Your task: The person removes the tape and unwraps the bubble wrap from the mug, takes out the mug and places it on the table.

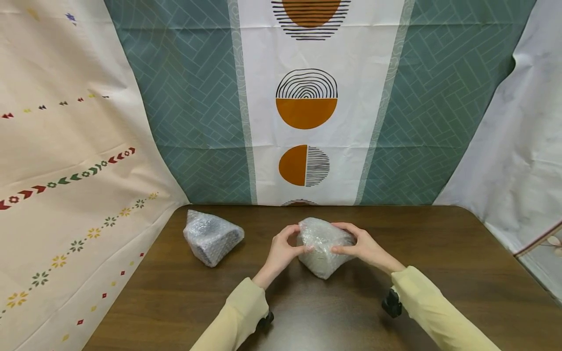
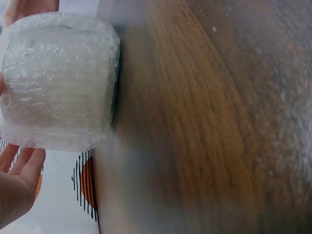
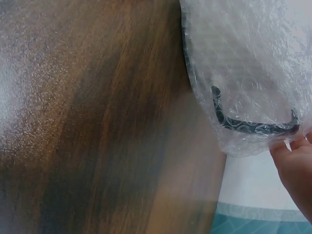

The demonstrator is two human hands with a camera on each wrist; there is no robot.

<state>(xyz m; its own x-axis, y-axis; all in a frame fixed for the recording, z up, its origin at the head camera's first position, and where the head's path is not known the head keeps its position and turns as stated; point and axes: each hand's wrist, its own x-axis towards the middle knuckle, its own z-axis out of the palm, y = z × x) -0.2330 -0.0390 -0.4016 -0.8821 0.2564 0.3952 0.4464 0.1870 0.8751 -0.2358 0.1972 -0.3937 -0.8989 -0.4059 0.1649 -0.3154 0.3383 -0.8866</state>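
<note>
A bubble-wrapped package point(image 1: 322, 248) is held between both hands at the middle of the table. My left hand point(image 1: 283, 248) grips its left side, thumb at the front and fingers farther back; in the left wrist view this hand point(image 2: 19, 187) is at the lower left. On the package's right side, my right hand point(image 1: 366, 247) grips with the thumb in front and fingers behind. Through the wrap in the right wrist view, a dark bent handle-like bar point(image 3: 256, 127) shows on a pale body, near the right hand point(image 3: 297, 165). The wrapping blurs what the item is.
Another bubble-wrapped package point(image 1: 212, 236) lies at the back left of the dark wooden table point(image 1: 197, 307). A patterned cloth point(image 1: 197, 122) hangs along the table's back edge, with pale cloths at the left and right.
</note>
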